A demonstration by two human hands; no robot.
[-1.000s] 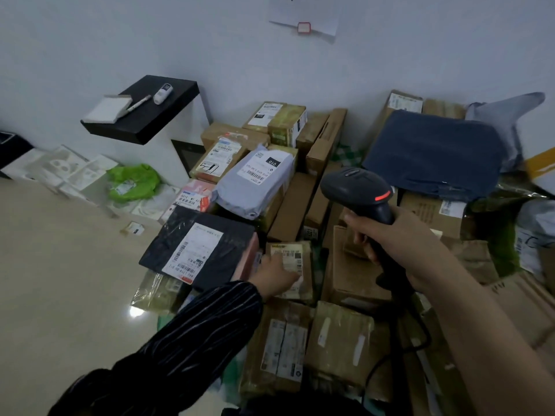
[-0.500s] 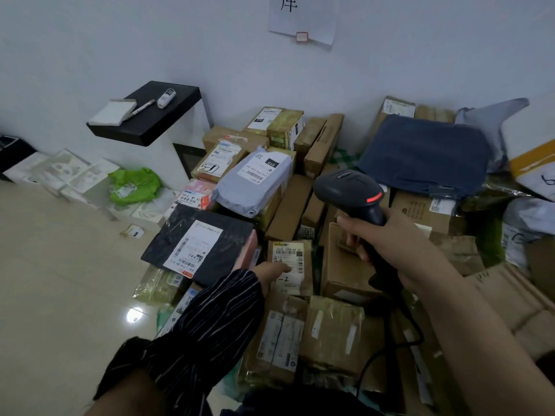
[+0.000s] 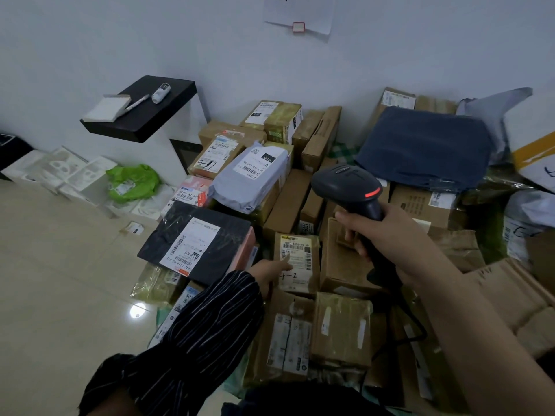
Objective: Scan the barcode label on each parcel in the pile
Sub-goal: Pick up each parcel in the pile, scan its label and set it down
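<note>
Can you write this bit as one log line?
right hand: holds black handheld scanner | left hand: points at small brown labelled parcel

Parcel storeroom: labelled parcels heaped on tiled floor against wall.

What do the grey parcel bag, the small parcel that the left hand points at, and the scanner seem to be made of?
The grey parcel bag: probably soft plastic film, matt; it sags and creases. The small labelled parcel: brown cardboard, seemingly taped over, with some sheen. The barcode scanner: hard black plastic, matt, smoothly moulded.
</note>
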